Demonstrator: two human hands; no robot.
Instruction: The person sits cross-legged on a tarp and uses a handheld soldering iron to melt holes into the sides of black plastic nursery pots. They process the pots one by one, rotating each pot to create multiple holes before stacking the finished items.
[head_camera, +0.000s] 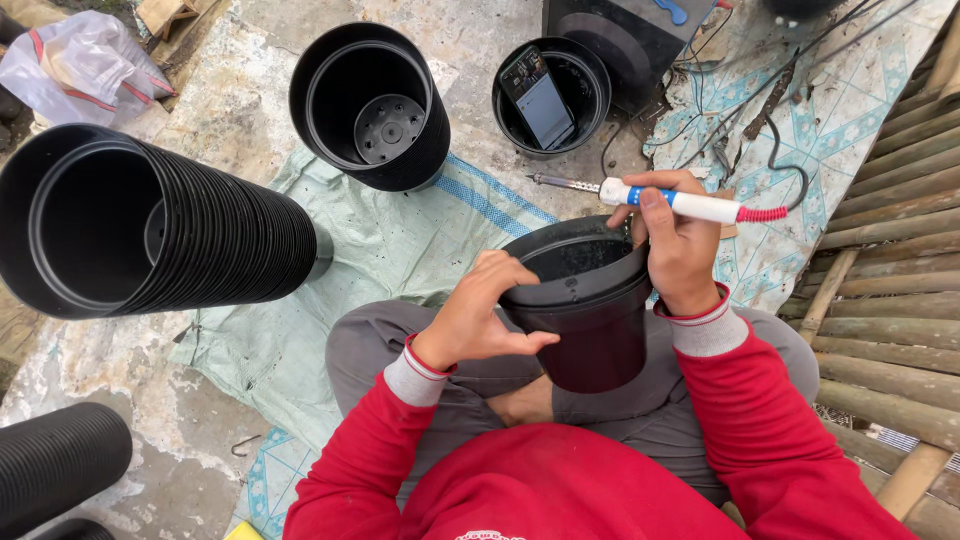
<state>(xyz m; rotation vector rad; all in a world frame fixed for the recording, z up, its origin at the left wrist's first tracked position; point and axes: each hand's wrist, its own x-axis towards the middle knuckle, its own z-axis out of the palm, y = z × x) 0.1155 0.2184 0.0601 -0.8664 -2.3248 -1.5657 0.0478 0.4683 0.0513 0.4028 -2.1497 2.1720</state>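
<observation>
1. Head view: left hand (478, 318) clamped on black pot (585, 310), steadied in lap at 6 o'clock.
2. Right hand (678, 245) gripping soldering iron (672, 201), tip aimed toward 9 o'clock above rim.
3. Stacked pots (160, 225) lying at 9 o'clock, within reach.

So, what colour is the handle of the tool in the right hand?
The handle is white with a blue band and a red spiral cord end, seen in the head view, in the right hand.

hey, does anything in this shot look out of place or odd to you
One thing stands out: a phone sits propped inside an empty black pot on the ground, an odd place for it. Otherwise, the left hand steadies a black pot while the right hand holds a soldering iron.
</observation>
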